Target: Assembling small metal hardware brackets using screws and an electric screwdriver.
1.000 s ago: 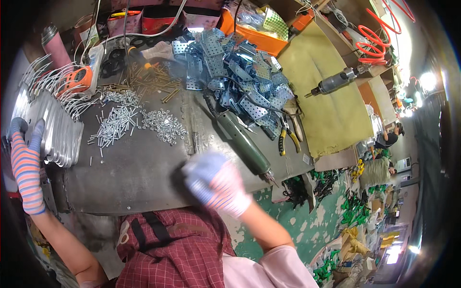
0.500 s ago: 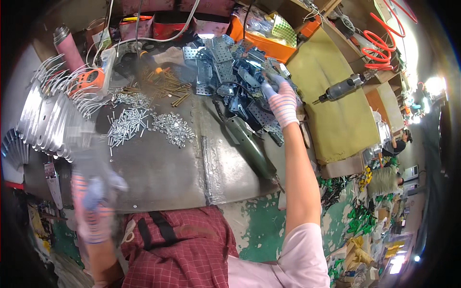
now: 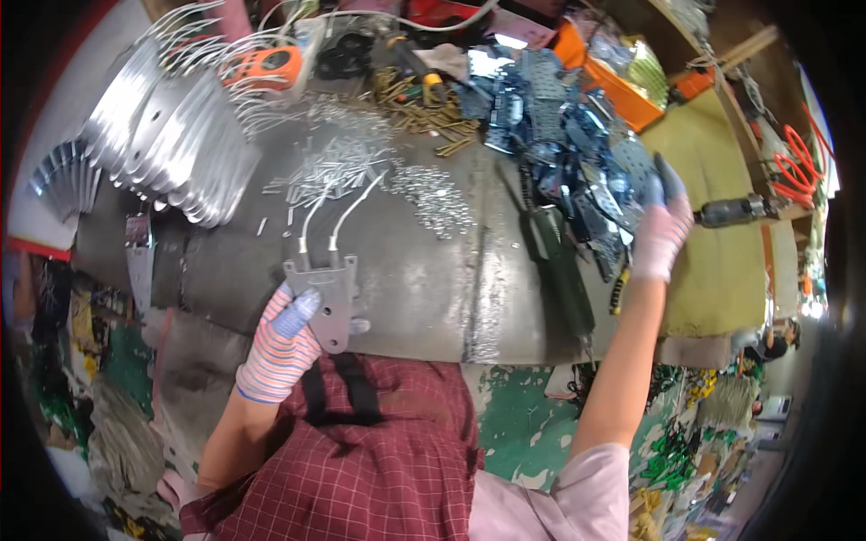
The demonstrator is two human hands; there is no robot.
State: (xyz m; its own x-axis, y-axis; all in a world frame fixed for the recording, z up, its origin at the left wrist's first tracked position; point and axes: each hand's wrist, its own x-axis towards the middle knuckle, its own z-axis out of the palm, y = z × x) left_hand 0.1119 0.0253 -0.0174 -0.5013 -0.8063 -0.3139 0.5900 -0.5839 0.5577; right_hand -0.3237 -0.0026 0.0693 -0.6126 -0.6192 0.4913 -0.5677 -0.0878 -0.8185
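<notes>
Head view: left hand (image 3: 281, 347) has its grip clenched on a grey metal plate (image 3: 327, 298) at lower left, long axis running up-frame with two wires on top, while right hand (image 3: 661, 236), fingers loose and empty, sits over the blue bracket pile (image 3: 559, 135) at upper right.

— What is that flat grey metal plate with two curved wire prongs (image 3: 327, 287)?

— A shield-shaped piece, held upright over the near edge of the bench, its two thin wires arching up and away from its top.

— And the heap of dark blue perforated metal brackets (image 3: 564, 149)?

— Piled loosely at the far right of the bench, pieces overlapping at all angles.
</notes>
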